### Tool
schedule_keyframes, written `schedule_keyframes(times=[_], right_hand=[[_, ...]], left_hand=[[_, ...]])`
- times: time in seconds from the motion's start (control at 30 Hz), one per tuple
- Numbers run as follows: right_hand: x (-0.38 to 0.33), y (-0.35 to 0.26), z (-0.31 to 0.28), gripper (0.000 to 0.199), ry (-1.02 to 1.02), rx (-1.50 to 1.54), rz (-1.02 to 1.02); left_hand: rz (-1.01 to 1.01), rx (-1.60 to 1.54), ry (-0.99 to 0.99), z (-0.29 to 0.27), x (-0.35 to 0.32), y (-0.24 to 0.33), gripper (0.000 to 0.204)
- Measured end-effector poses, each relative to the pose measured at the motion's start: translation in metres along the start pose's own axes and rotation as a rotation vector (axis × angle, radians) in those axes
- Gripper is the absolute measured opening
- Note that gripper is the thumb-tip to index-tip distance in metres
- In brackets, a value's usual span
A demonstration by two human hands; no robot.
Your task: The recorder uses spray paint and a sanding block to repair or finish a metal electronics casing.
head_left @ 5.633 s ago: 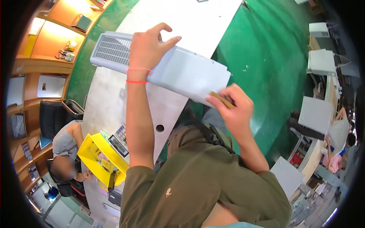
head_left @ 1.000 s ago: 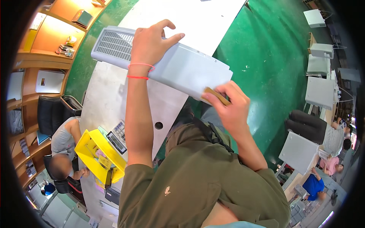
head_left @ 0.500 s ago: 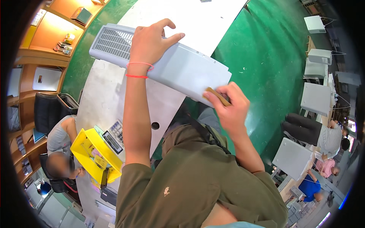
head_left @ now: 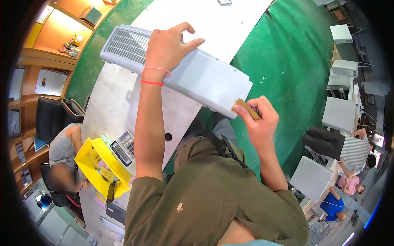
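Note:
A long pale grey casing panel (head_left: 205,78) with a slotted grille (head_left: 128,44) at its left end lies slantwise over the white table, its right end jutting past the edge. My left hand (head_left: 166,47) rests across its middle, thumb and index finger spread with nothing between them; the other fingers are mostly hidden. Between the thumb and fingers of my right hand (head_left: 262,119) is a tan folded piece (head_left: 248,110), which looks like sandpaper. Its tip is at the panel's lower right corner.
The white table (head_left: 111,94) has a yellow bin (head_left: 88,153) and a calculator (head_left: 122,149). A seated person (head_left: 65,143) is at left by a black chair (head_left: 49,119). Lit shelves line the left; at right, beyond the green floor (head_left: 283,82), stand grey box-shaped units (head_left: 340,114) and several people.
My right hand has moved right and slightly down with the tan piece, from on the panel's end face to its corner. My left hand and the panel have shifted slightly right in view.

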State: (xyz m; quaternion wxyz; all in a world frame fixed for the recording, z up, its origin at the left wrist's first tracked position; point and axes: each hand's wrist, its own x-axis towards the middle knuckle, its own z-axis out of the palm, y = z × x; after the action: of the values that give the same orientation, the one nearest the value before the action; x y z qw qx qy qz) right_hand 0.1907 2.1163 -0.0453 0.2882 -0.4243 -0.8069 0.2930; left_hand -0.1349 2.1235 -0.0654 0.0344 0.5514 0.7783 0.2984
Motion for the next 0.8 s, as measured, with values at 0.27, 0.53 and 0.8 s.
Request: schedule_keyframes(times=[0.27, 0.53, 0.8], right_hand=[[0.006, -0.004, 0.0, 0.033, -0.013, 0.004, 0.029], [0.015, -0.006, 0.006, 0.032, 0.004, 0.009, -0.052], [0.018, -0.001, 0.012, 0.032, -0.003, 0.036, -0.061]], left_hand=[[-0.024, -0.015, -0.017, 0.0, -0.002, 0.002, 0.042], [-0.025, -0.021, -0.03, -0.003, 0.0, 0.002, 0.044], [-0.073, -0.04, -0.084, -0.009, 0.003, 0.003, 0.047]])
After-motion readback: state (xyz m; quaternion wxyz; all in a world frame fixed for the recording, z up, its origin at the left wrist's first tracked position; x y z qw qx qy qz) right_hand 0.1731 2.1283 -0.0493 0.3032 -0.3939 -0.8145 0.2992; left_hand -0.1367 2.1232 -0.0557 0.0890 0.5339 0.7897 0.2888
